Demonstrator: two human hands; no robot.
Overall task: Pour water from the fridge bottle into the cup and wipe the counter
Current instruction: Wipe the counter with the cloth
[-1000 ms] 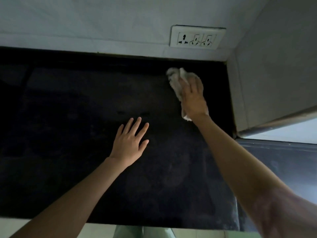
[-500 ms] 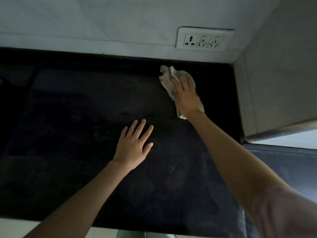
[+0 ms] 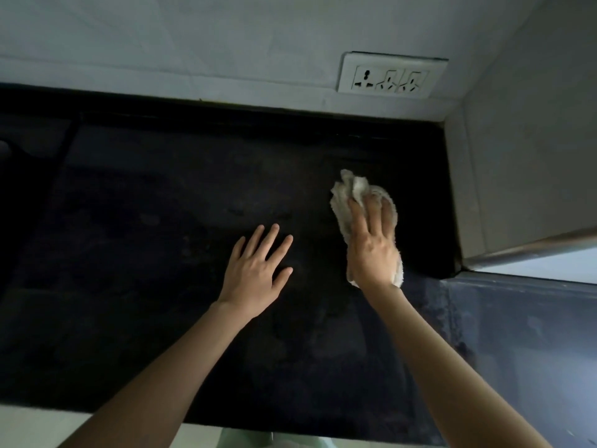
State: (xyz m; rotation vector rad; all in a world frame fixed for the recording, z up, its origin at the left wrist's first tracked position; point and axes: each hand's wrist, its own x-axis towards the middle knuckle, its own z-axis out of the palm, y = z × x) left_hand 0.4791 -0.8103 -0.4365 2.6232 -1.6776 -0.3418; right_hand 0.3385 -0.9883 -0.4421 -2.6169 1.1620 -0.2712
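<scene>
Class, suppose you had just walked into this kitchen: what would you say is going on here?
A person is wiping a dark counter. The right hand presses a crumpled pale cloth flat against the surface, near the right-hand wall and below the wall socket. The left hand rests open, fingers spread, on the counter beside it, holding nothing. No bottle or cup is in view, so whether the pouring has been done cannot be told from here.
</scene>
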